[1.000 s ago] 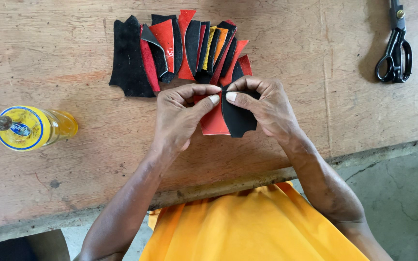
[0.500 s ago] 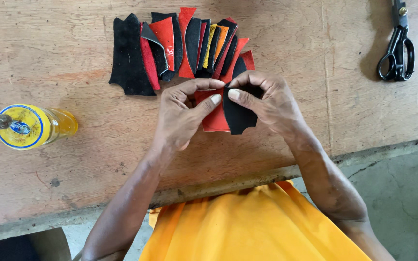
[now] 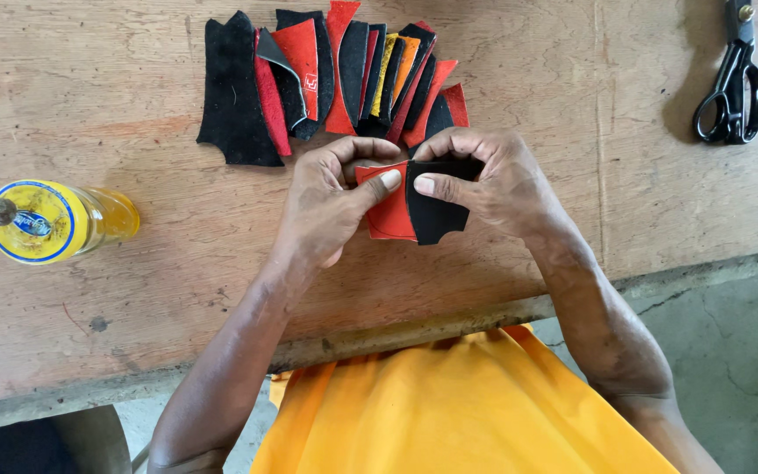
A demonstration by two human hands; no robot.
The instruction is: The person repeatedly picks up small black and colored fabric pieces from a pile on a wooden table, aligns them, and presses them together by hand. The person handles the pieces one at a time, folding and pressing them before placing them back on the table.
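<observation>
Both hands are working close together over the wooden surface (image 3: pixel 133 290), just below a fanned row of cut pieces (image 3: pixel 335 75) in black, red and orange. The left hand (image 3: pixel 326 206) is pinching the red piece (image 3: pixel 389 211), its thumb lying flat across the face with the nail pointing toward the seam. The right hand (image 3: pixel 497 180) is pinching the black piece (image 3: pixel 433 215), thumb on top and fingers curled over the upper edge. The two pieces are meeting edge to edge, the black one slightly overlapping the red, and the thumb tips are almost touching where they join. Both pieces are being held just above the surface, near the front edge. Off to the left a yellow bottle (image 3: pixel 50 221) with a brush in its cap is lying on its side, well apart. Black-handled scissors (image 3: pixel 730 88) are resting at the far right corner. An orange garment (image 3: pixel 458 408) is filling the foreground.
</observation>
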